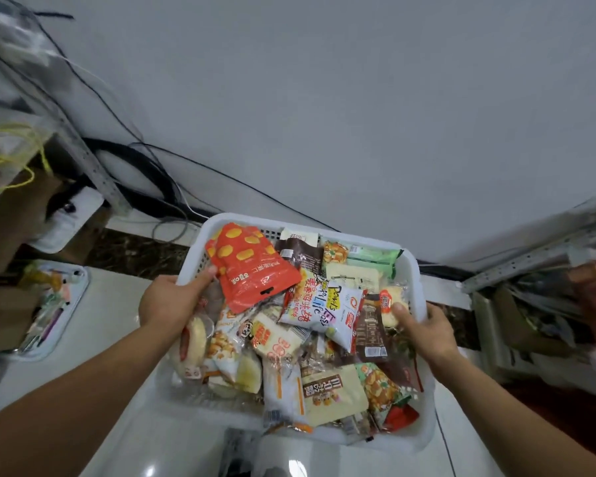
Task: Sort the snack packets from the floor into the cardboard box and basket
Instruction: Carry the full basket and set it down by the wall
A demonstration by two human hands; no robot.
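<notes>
White perforated plastic forms the basket, which fills the middle of the head view, heaped with snack packets and held up between two hands above a pale glossy floor. Its long axis runs from the person outward toward the grey wall; the far rim tips toward the wall base and the near rim lies blurred at the bottom of the view.

The left hand grips the left rim, fingers curled around the outside and thumb laid over the edge, touching an orange-red pouch. That pouch lies on top at the far left corner, its long axis slanting from the far left toward the centre, printed face up. The right hand clasps the right rim, fingers wrapped outside and thumb pressed inside against a small yellow packet. A white packet with blue lettering lies near the centre, and a brown-and-cream packet near the close edge.

Room is tight at the sides: a grey tray of small items sits on the floor to the left, brown cardboard and black cables beyond it, and metal shelving crowds the right. Open floor shows below the left forearm.
</notes>
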